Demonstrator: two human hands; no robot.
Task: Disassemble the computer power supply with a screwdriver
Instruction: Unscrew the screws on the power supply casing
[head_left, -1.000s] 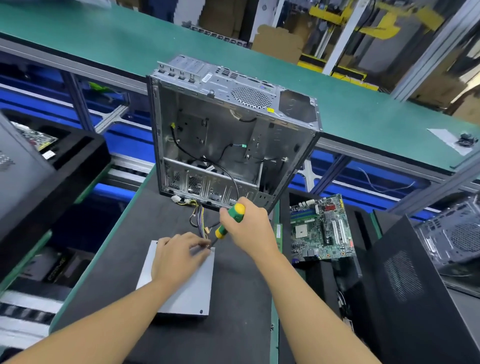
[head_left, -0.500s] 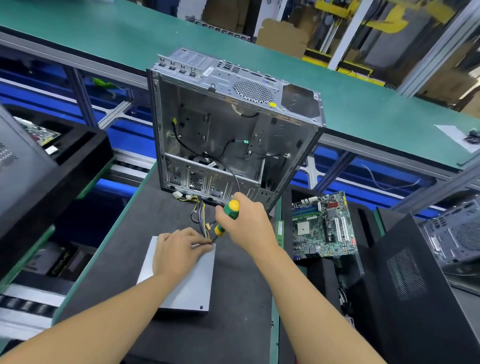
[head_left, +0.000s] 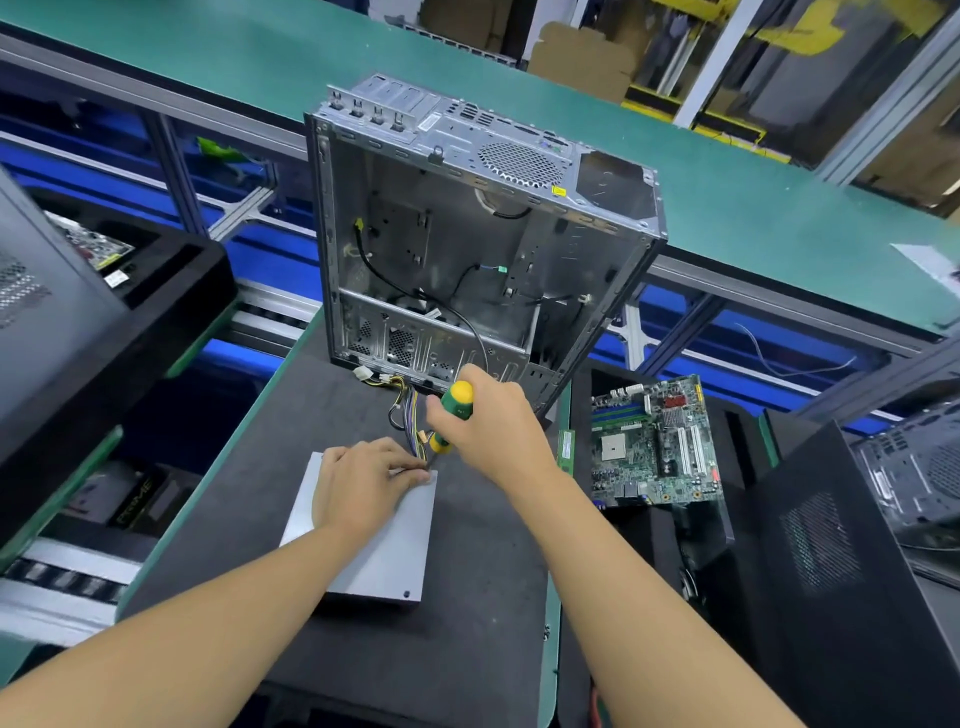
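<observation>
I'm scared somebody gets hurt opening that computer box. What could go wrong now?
The screwdriver tip sits right beside the fingers of the left hand resting on the power supply; a slip from the right hand might jab them. The coloured wires run close to that tip too, so it could nick them. The open computer case stands upright just behind and might topple if bumped.

dark box (head_left: 132, 504): faint grey letters, seemingly "prime" (lower left, partly shadowed)
white sticker (head_left: 430, 123): on the computer case (head_left: 467, 249), too small to read
yellow sticker (head_left: 558, 190): same case, unreadable
</observation>
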